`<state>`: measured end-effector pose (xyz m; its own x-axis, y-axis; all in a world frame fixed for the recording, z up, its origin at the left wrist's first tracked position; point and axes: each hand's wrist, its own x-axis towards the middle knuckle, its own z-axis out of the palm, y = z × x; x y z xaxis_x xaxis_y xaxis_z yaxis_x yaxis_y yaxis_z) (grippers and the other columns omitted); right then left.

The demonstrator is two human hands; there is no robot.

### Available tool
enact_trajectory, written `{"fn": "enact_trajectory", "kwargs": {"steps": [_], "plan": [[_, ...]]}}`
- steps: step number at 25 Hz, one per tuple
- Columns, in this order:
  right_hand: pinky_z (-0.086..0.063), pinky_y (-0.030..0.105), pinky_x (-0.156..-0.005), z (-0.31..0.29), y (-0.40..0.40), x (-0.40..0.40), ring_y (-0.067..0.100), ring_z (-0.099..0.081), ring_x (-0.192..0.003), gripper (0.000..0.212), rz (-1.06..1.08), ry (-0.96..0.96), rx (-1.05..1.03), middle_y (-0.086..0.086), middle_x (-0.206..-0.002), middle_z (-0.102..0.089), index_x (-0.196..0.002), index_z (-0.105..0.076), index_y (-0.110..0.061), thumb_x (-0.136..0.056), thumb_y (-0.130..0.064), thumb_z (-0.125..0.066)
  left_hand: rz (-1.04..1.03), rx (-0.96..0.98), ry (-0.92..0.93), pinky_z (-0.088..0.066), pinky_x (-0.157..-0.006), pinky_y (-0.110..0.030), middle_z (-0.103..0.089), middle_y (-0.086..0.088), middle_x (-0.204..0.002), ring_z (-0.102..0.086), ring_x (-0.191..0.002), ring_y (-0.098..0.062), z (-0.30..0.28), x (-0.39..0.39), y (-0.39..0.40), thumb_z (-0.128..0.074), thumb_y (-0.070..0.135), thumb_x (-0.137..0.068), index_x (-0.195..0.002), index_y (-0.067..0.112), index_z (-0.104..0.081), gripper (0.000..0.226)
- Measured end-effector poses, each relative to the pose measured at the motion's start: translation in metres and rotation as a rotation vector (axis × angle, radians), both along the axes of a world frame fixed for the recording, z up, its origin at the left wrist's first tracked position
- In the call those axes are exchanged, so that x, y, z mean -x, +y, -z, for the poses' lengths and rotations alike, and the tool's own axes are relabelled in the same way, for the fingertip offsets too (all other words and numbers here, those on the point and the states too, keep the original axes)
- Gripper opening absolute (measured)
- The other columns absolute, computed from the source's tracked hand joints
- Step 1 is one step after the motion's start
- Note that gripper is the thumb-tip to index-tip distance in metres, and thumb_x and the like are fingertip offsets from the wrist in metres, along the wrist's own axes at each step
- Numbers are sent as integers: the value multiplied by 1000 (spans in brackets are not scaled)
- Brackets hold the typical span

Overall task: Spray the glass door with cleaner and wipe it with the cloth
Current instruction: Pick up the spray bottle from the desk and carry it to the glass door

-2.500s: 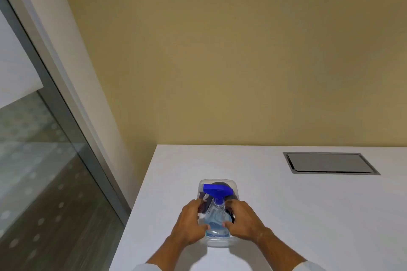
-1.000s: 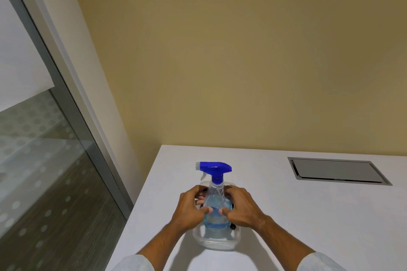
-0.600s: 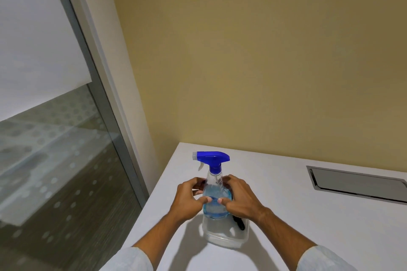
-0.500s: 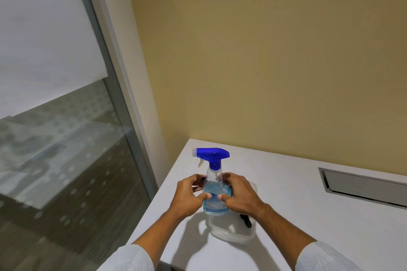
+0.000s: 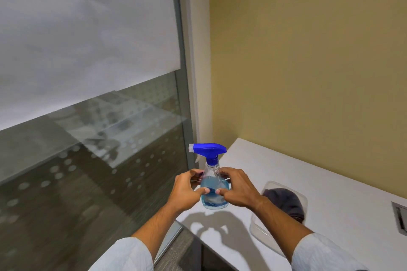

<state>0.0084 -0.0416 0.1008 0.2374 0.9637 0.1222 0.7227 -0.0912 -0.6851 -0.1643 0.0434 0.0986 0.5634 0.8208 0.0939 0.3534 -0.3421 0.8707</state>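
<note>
A clear spray bottle [image 5: 213, 199] with blue liquid and a blue trigger head is held upright in the air above the table's left edge, nozzle pointing left. My left hand [image 5: 186, 191] and my right hand [image 5: 239, 189] both grip its body from either side. The glass door [image 5: 88, 171] fills the left of the view, with a white blind over its upper part. A dark cloth [image 5: 284, 201] lies in a clear plastic tub [image 5: 259, 232] on the table to my right.
The white table [image 5: 330, 200] stands in the corner against a tan wall [image 5: 308, 61]. A metal cable hatch [image 5: 402, 215] sits in the tabletop at the far right. A grey door frame post [image 5: 185, 94] separates glass and wall.
Both hands lifted the spray bottle out of the plastic tub and carried it left toward the glass. My view turned left, so the door now fills much more of the frame.
</note>
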Motion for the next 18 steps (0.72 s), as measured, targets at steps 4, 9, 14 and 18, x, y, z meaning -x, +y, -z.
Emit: {"fn": "enact_trajectory", "kwargs": {"steps": [4,9,14,18], "plan": [[-58,24,-84,-6,31,61,13,-65,-95,54,-134,4,0,-2,-112,-69,-120,-61,-21,-70,-28,-78,-101,-20,-17,-54,-80,-14,-70,12,-100,-67,-93,1,-5,72,11,-82,12,-69,-114,17,-65,49],[-60,30,-85,-12,62,158,11,-66,-96,54,-292,32,12,-4,-109,-69,-120,-61,-20,-70,-29,-80,-232,-31,-23,-56,-86,-20,-71,9,-101,-68,-94,-1,-9,179,17,-83,13,-67,-113,16,-67,49],[-59,30,-86,-10,79,252,8,-67,-94,56,-418,38,20,-3,-108,-71,-118,-64,-18,-66,-27,-81,-384,-25,-11,-53,-81,-13,-71,4,-105,-67,-95,-2,-2,279,8,-84,13,-67,-114,13,-66,50],[-60,32,-85,-5,85,315,10,-68,-92,53,-562,46,39,-3,-105,-72,-115,-65,-16,-65,-25,-81,-548,7,-10,-52,-80,-10,-72,2,-106,-67,-95,-3,6,341,-13,-84,11,-67,-117,12,-66,53]]}}
